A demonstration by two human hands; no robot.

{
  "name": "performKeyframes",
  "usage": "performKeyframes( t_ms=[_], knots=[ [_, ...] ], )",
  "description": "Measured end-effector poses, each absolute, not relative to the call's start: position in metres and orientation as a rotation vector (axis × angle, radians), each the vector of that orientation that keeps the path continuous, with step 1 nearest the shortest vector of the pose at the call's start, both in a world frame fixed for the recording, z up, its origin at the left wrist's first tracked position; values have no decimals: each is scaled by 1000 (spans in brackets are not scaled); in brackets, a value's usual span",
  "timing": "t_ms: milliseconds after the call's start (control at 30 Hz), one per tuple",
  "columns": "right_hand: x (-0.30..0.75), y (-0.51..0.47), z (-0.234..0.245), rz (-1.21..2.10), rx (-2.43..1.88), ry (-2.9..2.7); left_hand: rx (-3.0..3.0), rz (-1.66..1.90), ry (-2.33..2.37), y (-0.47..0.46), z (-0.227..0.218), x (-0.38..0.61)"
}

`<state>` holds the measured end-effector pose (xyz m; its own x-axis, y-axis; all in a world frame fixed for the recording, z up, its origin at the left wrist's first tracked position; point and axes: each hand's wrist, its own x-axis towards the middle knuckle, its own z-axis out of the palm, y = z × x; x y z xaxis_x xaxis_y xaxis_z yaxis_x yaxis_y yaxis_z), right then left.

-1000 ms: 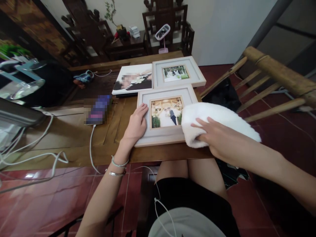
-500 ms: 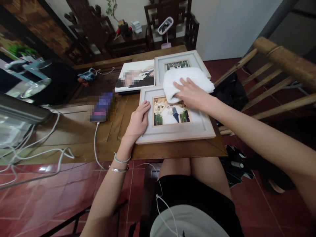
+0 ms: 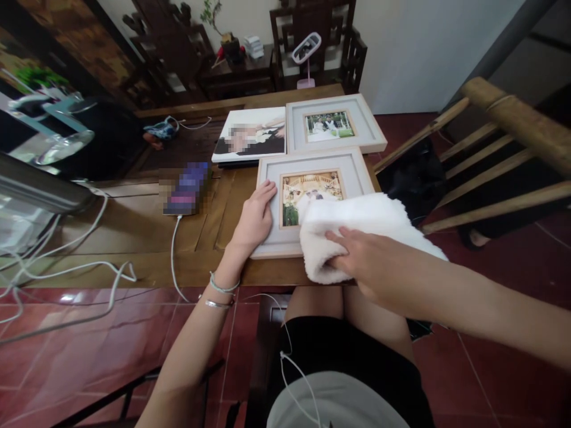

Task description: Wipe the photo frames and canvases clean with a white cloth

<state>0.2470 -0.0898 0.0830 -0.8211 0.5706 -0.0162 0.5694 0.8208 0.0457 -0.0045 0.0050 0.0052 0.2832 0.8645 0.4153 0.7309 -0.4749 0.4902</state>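
A pale wooden picture frame point(image 3: 272, 166) with a wedding photo lies at the near edge of the brown wooden table point(image 3: 134, 232). My left hand point(image 3: 256, 219) lies flat on the frame's left border, fingers stretched out. My right hand point(image 3: 361, 261) presses a fluffy white cloth point(image 3: 357, 220) onto the frame's near right part, fingers spread over the cloth. The cloth hides the frame's lower right corner and part of the photo.
A second framed photo point(image 3: 332, 125) and a frameless print point(image 3: 247, 139) lie farther back. A phone point(image 3: 187, 187) on a white cable lies to the left. White cables point(image 3: 66, 267) trail at far left. A wooden chair point(image 3: 491, 148) stands to the right; dark furniture lines the back wall.
My right hand has swept the cloth from the frame's far edge back toward me, to the near right corner. The left hand has stayed on the left border.
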Motion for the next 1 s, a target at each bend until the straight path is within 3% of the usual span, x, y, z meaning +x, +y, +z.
performKeyframes(
  t_ms=[267, 500, 733, 1000],
  knots=[
    [239, -2, 63, 89, 1226, 2948, 2367, 942, 1446, 6, 5, -6],
    [242, 69, 50, 371, 1334, 2949, 2349, 935, 1447, 5, 6, -7],
    [241, -7, 61, 313, 1060, 2929, 2378, 955, 1473, 5, 7, -5],
    [238, -76, 91, -218, 938, 3023, 2390, 935, 1491, 4, 6, -3]
  ],
)
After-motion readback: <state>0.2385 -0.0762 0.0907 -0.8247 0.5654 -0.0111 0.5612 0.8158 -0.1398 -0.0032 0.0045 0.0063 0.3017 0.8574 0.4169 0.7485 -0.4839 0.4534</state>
